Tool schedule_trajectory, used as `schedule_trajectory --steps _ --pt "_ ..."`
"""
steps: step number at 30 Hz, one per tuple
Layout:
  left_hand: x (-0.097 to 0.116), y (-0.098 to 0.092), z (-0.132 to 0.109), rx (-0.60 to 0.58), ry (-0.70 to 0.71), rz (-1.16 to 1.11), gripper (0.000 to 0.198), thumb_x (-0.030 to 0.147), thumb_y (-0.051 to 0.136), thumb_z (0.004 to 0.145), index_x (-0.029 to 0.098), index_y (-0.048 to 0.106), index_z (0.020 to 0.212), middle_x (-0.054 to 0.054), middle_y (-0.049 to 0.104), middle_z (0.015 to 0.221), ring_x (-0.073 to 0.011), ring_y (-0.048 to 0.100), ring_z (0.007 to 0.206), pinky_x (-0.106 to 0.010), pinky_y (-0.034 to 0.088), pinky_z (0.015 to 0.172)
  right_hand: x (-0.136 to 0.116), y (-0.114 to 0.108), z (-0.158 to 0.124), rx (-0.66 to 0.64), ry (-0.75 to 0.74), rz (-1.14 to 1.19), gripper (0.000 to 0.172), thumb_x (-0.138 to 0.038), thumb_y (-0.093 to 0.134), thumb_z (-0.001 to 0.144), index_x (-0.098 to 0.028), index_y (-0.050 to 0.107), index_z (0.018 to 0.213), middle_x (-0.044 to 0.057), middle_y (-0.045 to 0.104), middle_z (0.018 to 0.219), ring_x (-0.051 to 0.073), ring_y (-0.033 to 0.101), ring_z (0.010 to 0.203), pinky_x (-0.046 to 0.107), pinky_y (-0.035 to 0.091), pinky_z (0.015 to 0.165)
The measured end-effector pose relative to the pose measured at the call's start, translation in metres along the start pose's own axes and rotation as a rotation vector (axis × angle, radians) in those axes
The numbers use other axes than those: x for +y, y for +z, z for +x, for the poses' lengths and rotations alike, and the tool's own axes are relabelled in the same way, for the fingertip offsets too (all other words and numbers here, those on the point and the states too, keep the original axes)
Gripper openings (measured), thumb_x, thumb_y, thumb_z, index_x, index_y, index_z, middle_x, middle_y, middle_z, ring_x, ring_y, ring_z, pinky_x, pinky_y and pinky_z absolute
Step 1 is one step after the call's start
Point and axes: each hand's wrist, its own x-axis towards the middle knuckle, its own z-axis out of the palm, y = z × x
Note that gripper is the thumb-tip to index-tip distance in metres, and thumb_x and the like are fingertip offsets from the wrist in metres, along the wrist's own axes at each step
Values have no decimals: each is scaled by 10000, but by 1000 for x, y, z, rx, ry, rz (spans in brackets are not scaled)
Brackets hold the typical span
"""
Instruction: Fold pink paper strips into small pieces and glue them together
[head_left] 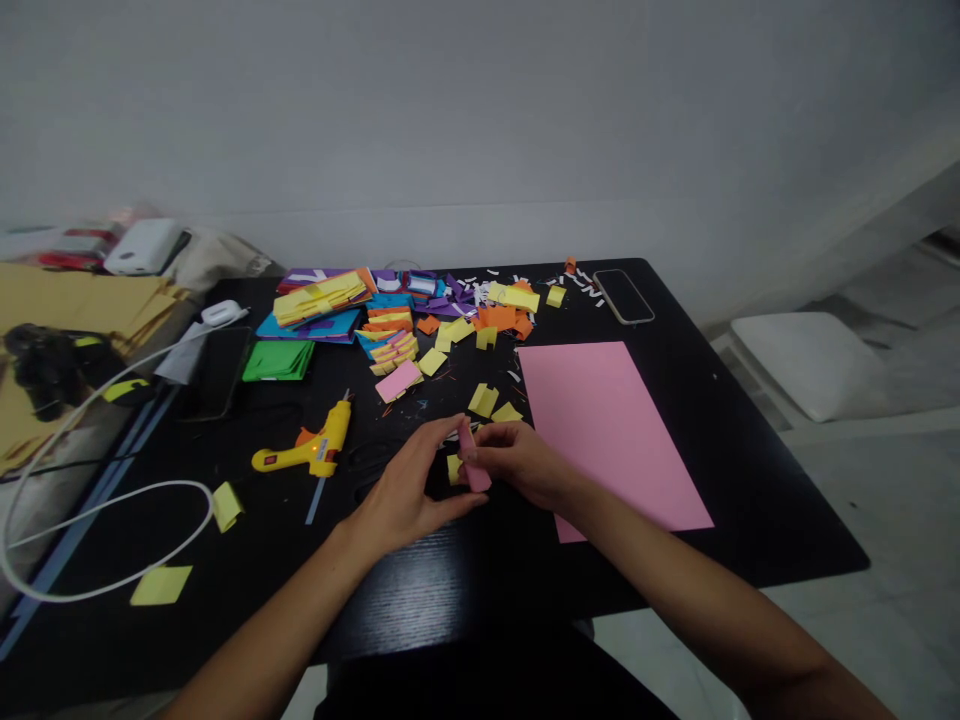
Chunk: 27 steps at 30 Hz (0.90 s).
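Note:
Between my two hands, over the front middle of the black table, is a small folded pink paper piece [474, 460]. My left hand [412, 480] grips it by its ends, thumb at the lower end and fingers at the upper. From the other side, the fingertips of my right hand [514, 455] pinch the same piece along its length. Right of my hands lies a large pink sheet [611, 430], partly under my right forearm. Several small yellow paper pieces [484, 400] are scattered just beyond my fingers.
A yellow glue gun [319, 445] with a lit orange light lies to the left. Stacks of folded colored paper [322, 298], green paper [277, 360] and white scraps sit at the back. A phone [624, 297] rests at back right. A white cable [112, 595] loops at left.

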Motion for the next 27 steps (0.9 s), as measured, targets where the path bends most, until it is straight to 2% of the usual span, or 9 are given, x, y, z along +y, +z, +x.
schedule_trajectory --steps 2,5,8,14,21,27 --pt "0 -3 0 -14 -7 -15 871 431 888 843 235 445 1567 -174 644 1475 -332 669 1340 -495 583 1115 -1 -1 -1 -8 5 -5 392 -381 1036 592 -166 765 778 2 773 733 154 740 707 290 545 753" --pt "1 -9 2 -9 -29 -54 657 376 778 950 222 505 1527 -171 645 1458 -311 655 1344 -486 567 1122 -3 -2 -2 -62 14 -63 372 -390 1021 632 -153 761 755 9 773 735 132 707 672 275 525 725" --pt "2 -12 6 -25 -65 -149 385 305 689 1015 220 629 1386 -135 712 1316 -263 705 1223 -434 595 1048 -5 -4 -3 -112 26 -114 385 -414 1013 652 -148 756 755 18 774 731 139 707 677 283 520 720" --pt "2 -11 13 -33 -150 -359 106 264 677 1024 205 745 1079 -83 756 1059 -199 735 992 -338 607 896 -7 -7 -5 -195 100 -128 398 -416 1013 661 -139 776 821 36 788 766 163 746 715 308 557 746" --pt "1 -14 15 -77 -234 -477 178 363 785 954 188 757 935 -65 745 932 -185 719 864 -305 588 788 -6 -7 -6 -224 136 -103 376 -376 1022 646 -140 792 826 18 783 751 166 767 716 302 587 739" --pt "0 -14 13 -98 -283 -484 244 410 777 953 180 752 874 -51 735 850 -177 703 790 -300 573 737 -3 -11 -4 -264 136 -93 404 -413 1022 650 -142 798 850 28 802 794 167 783 743 314 601 774"
